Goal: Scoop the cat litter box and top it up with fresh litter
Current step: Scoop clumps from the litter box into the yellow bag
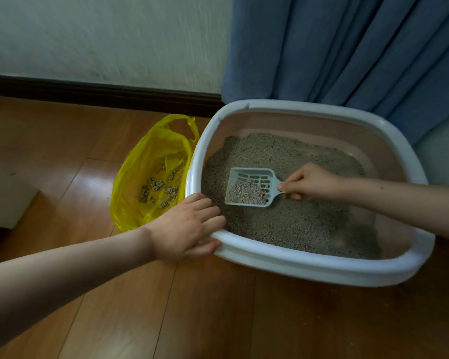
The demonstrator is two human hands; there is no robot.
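Two hands at a litter box [244,244] on a wooden floor [62,156]. Left hand [184,226] over the box's near-left rim, fingers [208,211] spread across the rim, thumb against the outer wall. Right hand [311,181] curled round the handle of a pale slotted scoop [252,186], part-filled with litter [296,218], inside the box. Beside the box, touching its left wall, an open yellow bag [143,174] holding clumps [158,187]. Blue curtain [347,47] behind.
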